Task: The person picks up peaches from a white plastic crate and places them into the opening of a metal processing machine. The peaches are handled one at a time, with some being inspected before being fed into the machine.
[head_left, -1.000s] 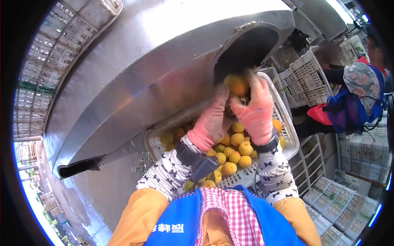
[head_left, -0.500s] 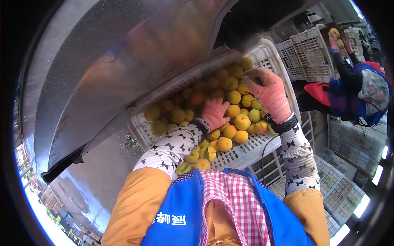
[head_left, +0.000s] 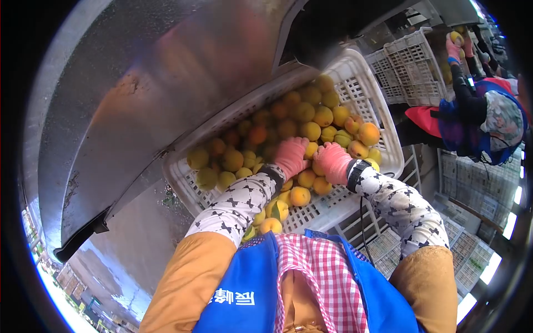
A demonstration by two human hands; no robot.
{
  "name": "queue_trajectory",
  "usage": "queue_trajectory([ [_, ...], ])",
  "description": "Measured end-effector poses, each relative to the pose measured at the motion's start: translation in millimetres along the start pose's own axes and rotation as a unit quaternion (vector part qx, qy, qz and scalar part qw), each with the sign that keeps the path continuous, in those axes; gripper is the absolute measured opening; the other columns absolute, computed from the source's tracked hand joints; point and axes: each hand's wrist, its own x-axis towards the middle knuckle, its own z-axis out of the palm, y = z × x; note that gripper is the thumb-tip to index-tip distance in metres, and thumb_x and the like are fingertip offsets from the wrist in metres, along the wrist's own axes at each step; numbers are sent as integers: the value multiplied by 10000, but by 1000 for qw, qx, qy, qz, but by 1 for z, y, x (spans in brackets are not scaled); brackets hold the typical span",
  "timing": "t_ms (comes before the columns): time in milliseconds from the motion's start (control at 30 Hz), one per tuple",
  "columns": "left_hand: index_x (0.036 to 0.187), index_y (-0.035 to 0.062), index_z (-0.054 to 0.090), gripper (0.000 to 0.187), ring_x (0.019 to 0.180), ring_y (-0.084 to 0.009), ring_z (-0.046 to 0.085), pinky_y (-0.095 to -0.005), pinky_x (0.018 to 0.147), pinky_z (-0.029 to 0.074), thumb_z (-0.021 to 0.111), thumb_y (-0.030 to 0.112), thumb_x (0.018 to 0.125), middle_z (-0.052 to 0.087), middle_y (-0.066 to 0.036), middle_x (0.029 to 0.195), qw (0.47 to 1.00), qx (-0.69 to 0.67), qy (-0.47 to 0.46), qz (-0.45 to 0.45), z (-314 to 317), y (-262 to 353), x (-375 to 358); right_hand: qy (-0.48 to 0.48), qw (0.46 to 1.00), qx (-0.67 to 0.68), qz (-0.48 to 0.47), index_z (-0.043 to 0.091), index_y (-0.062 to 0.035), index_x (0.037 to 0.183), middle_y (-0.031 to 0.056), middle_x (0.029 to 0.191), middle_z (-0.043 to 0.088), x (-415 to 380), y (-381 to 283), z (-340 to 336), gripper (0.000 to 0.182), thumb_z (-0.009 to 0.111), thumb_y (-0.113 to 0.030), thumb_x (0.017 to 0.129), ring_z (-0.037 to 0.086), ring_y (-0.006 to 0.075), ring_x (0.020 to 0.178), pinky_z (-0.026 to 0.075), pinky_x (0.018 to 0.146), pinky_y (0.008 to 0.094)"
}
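Yellow-orange peaches (head_left: 300, 196) fill much of a white plastic crate (head_left: 355, 91). My left hand (head_left: 290, 157), in a pink glove, is in the middle of the fruit with its fingers curled down; what they close on is hidden. Just right of it, my right hand (head_left: 335, 162), also pink-gloved, bends its fingers round a peach (head_left: 318, 168), partly covered by the hand. The hands are close together, knuckles up. An orange-blushed peach (head_left: 368, 134) lies on top near the crate's right end.
A large metal chute (head_left: 161, 111) overhangs the crate's far left side. At right, a co-worker (head_left: 477, 119) in a patterned cap holds a peach (head_left: 456, 38) above another crate (head_left: 413, 69). More stacked crates (head_left: 472, 183) stand on the floor. A dark cable (head_left: 362, 222) hangs by the crate's near edge.
My right hand has come down and left from over the crate's right end to beside my left hand. An orange-blushed peach now shows near that end. My left hand stays in the fruit.
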Motion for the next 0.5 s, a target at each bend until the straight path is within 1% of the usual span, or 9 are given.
queue_trajectory([
  [33, 1198, 72, 571, 651, 1021, -338, 613, -418, 871, 514, 838, 320, 659, 640, -137, 1106, 999, -27, 19, 2, -7, 2, 1, -4, 1000, 15, -2, 675, -22, 1123, 164, 1149, 650, -1, 1, 0, 458, 752, -157, 692, 605, 320, 1121, 494, 919, 386],
  [67, 1198, 72, 571, 651, 1021, -338, 613, -418, 871, 514, 838, 320, 659, 640, -137, 1106, 999, -27, 19, 1, -18, 3, 2, -4, 1000, 15, -3, 675, -22, 1123, 164, 1149, 650, -3, 4, -3, 458, 752, -157, 692, 605, 320, 1121, 494, 919, 386],
  [167, 1198, 41, 568, 646, 1029, -351, 649, -422, 888, 525, 856, 217, 646, 659, -140, 1170, 910, -374, -16, -179, -37, -2, -13, 93, 973, 210, 36, 612, 0, 1202, 172, 1133, 617, -29, 12, -12, 529, 718, -137, 702, 589, 373, 1105, 488, 955, 442],
  [200, 1217, 54, 575, 578, 1031, -319, 652, -402, 869, 539, 823, 205, 718, 662, -103, 1175, 747, -642, 3, -172, -19, -19, -18, 97, 972, 211, 35, 612, 0, 1202, 172, 1133, 617, -41, 17, -17, 529, 718, -137, 702, 589, 373, 1105, 488, 955, 442],
  [267, 1331, 45, 519, 575, 1152, -360, 607, -519, 987, 507, 720, 178, 809, 589, -143, 1316, 491, -855, -88, -140, -82, -13, -38, 312, 852, 414, -69, 597, -10, 1238, 178, 1170, 607, -58, 22, -22, 526, 662, -72, 720, 578, 393, 1115, 485, 978, 436],
  [300, 1331, 45, 519, 575, 1152, -360, 607, -519, 987, 507, 720, 178, 809, 589, -143, 1316, 501, -850, -87, -139, -98, -4, -44, 321, 848, 415, -72, 597, -10, 1238, 178, 1170, 607, -59, 21, -25, 526, 662, -72, 720, 578, 393, 1115, 485, 978, 436],
  [367, 1405, 20, 467, 644, 1256, -349, 544, -530, 1097, 424, 681, 178, 819, 549, -158, 1371, 314, -943, -108, -23, -118, 15, -47, 439, 800, 387, -128, 553, -7, 1316, 194, 1283, 573, -63, 22, -34, 598, 610, 0, 721, 557, 389, 1197, 459, 1034, 414],
  [400, 1405, 20, 467, 644, 1256, -349, 544, -530, 1097, 424, 681, 178, 819, 549, -158, 1371, 327, -938, -112, -13, -124, 20, -45, 454, 796, 379, -128, 553, -7, 1316, 194, 1283, 573, -67, 19, -42, 598, 610, 0, 721, 557, 389, 1197, 459, 1034, 414],
  [500, 1402, 22, 482, 676, 1337, -337, 472, -528, 1199, 264, 687, 155, 771, 526, -157, 1413, 314, -949, -32, 16, -148, 33, -42, 546, 632, 551, 6, 478, -3, 1405, 229, 1426, 473, -86, -18, -69, 650, 628, -21, 773, 497, 364, 1318, 406, 1095, 414],
])
